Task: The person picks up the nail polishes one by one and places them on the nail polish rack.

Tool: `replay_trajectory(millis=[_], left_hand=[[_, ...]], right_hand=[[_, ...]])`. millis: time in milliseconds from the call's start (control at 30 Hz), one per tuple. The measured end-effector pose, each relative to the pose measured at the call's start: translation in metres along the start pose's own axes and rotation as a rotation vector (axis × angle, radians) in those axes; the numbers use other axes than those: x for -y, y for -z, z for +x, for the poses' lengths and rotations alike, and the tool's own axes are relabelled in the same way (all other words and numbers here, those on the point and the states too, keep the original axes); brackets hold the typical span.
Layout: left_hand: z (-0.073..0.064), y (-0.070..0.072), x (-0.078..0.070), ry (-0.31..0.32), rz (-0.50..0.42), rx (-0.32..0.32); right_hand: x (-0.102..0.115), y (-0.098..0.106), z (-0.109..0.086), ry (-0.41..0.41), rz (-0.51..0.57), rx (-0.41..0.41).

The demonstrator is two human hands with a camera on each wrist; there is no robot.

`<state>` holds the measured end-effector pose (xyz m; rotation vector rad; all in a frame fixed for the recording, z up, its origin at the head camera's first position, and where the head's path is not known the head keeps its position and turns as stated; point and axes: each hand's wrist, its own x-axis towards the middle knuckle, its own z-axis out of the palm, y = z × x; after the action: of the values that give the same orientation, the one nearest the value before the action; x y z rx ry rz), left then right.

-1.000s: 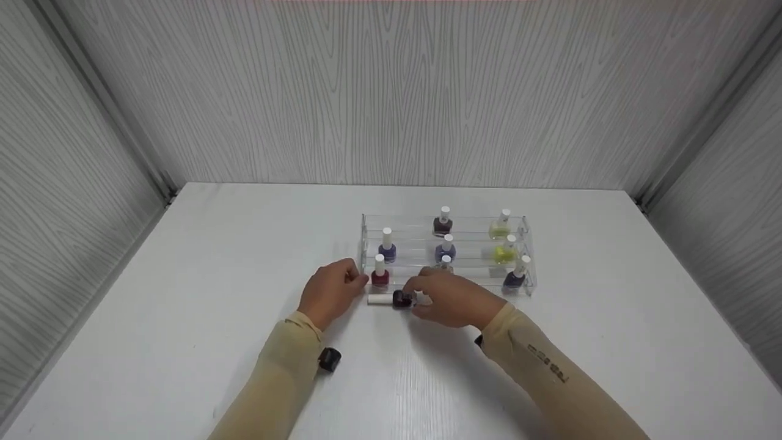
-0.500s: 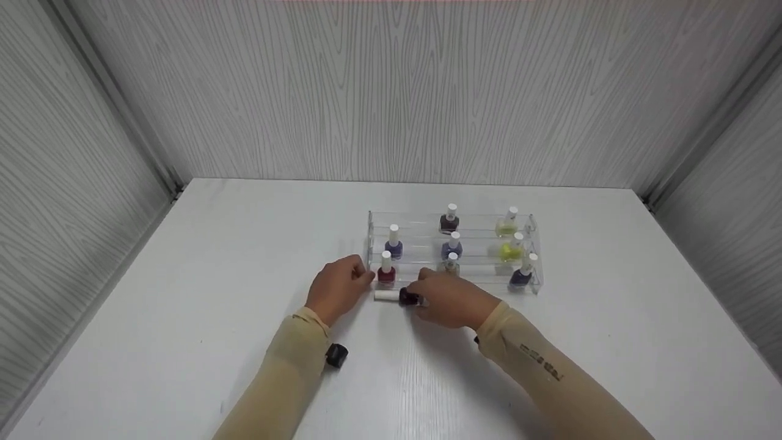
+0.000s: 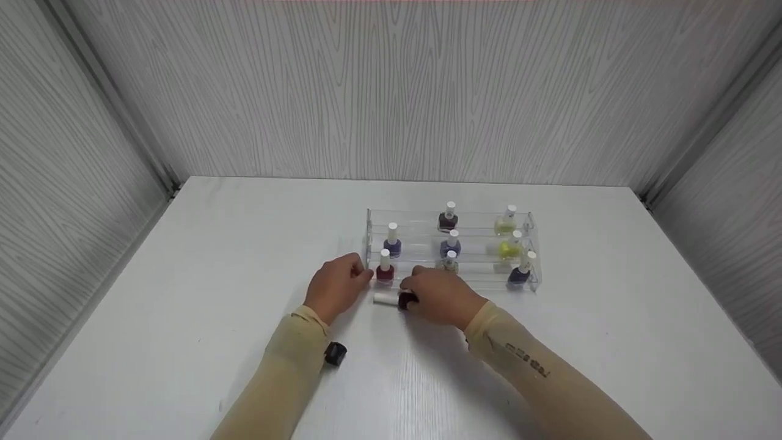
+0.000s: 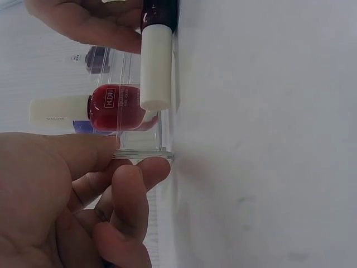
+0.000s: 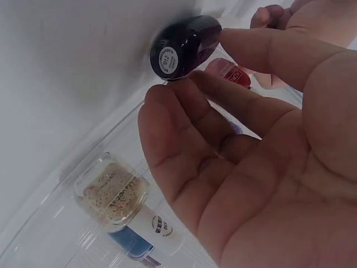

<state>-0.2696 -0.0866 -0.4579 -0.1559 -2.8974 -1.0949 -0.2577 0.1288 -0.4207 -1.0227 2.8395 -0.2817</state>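
A nail polish bottle with dark polish and a white cap lies on its side on the table, along the front of a clear tiered rack. My right hand pinches the bottle near its base between thumb and finger; its label shows in the right wrist view, on the dark bottle's bottom. At the rack's left end, my left hand grips the clear side panel, thumb on one face and fingers on the other. Right beside that thumb, a red nail polish bottle stands on the lowest tier.
Other polish bottles stand on the tiers: glitter, dark blue, two purple, yellow, pale yellow and dark brown. Another black bottle lies beside the left sleeve. Grey wood-grain panels surround the white table.
My right hand has shifted slightly left and closed in on the lying dark bottle, covering more of its base. The left hand stays at the rack's end. The head view has shifted a little.
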Motion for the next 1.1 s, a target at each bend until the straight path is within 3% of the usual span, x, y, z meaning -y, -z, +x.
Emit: replay_trajectory(millis=[167,667,1100], left_hand=[[-0.0001,0.001,-0.0013,0.003,0.0,0.0],[-0.0003,0.0012,-0.0038,-0.023,0.009,-0.003],[0.0001,0.0002,-0.0034,-0.005,0.015,0.013]], right_hand=[[0.002,-0.0054,0.0005,0.029,0.034,0.008],[0.0061,-0.0059,0.0028,-0.014,0.047,0.062],[-0.0017,-0.0087,-0.0012,-0.017,0.147,0.012]])
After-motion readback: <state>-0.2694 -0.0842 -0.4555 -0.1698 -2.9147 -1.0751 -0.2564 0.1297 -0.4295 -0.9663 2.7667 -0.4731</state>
